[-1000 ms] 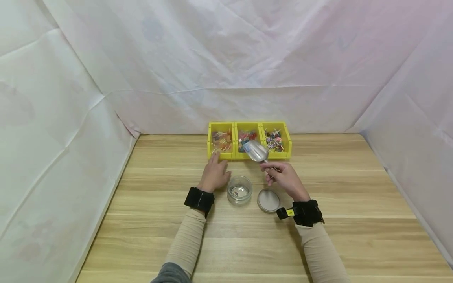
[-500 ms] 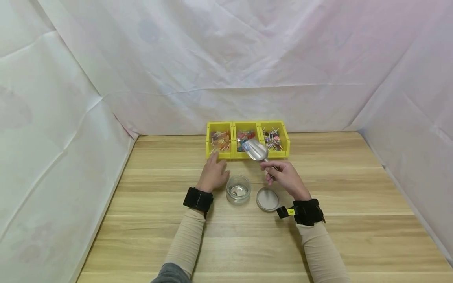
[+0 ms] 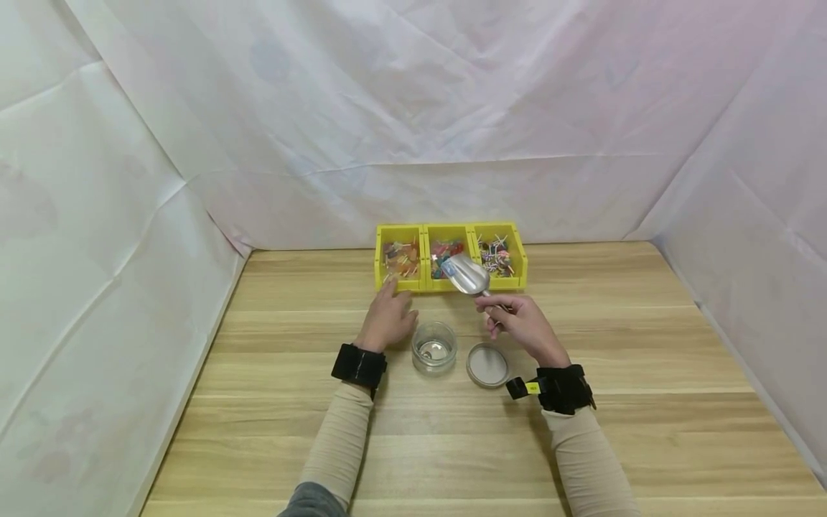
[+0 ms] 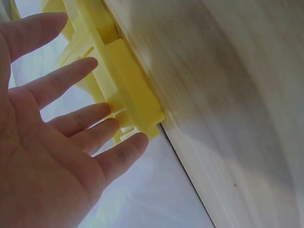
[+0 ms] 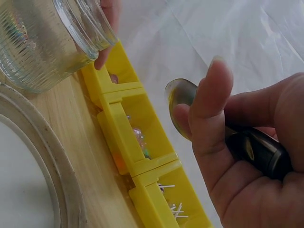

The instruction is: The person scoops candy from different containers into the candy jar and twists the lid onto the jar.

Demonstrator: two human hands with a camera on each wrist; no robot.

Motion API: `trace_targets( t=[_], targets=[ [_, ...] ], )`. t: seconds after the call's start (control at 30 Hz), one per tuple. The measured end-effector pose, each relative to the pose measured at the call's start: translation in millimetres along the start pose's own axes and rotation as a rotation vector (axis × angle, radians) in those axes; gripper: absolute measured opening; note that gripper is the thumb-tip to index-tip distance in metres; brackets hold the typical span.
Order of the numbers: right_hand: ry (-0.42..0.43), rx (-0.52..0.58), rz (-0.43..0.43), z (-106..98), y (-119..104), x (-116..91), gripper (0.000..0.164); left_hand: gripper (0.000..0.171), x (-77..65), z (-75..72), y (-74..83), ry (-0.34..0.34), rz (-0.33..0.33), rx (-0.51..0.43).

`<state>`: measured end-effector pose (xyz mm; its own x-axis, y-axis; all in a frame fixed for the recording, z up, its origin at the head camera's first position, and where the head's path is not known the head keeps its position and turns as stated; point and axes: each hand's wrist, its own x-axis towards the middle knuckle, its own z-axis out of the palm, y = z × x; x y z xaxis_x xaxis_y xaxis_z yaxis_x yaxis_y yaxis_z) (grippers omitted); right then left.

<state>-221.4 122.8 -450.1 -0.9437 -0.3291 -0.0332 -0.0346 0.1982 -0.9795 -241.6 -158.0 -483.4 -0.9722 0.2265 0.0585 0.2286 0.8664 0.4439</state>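
My right hand (image 3: 526, 330) grips the dark handle (image 5: 266, 154) of a metal scoop (image 3: 470, 276). The scoop's bowl overlaps the middle yellow bin (image 3: 452, 227) in the head view, with a small blue piece near its front edge. My left hand (image 3: 386, 321) holds nothing; its fingers are spread, fingertips right at the front of the left yellow bin (image 4: 135, 85). Between the hands stands a clear glass jar (image 3: 434, 352) without its cover. A round lid (image 3: 487, 366) lies to the jar's right, below my right hand.
Three joined yellow bins stand near the back cloth (image 3: 446, 194). Lollipops (image 3: 402, 260) fill the left one, colourful sweets (image 3: 444, 250) the middle, and white-stemmed lollipops (image 3: 496, 260) the right. White cloth also encloses the wooden table (image 3: 426, 459) at both sides.
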Motion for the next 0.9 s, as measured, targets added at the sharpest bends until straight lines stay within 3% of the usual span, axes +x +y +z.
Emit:
trace_targets(
  t=[0.37,0.9],
  targets=[
    [-0.011,-0.003,-0.03,-2.3,1.1,-1.1,0.025,0.051,-3.7,-5.7,1.5,-0.01,-0.04,-0.055],
    [-0.019,-0.015,-0.017,-3.4,-0.9,-2.7,0.025,0.053,-15.3,-20.4,1.6,-0.018,-0.03,-0.082]
  ],
)
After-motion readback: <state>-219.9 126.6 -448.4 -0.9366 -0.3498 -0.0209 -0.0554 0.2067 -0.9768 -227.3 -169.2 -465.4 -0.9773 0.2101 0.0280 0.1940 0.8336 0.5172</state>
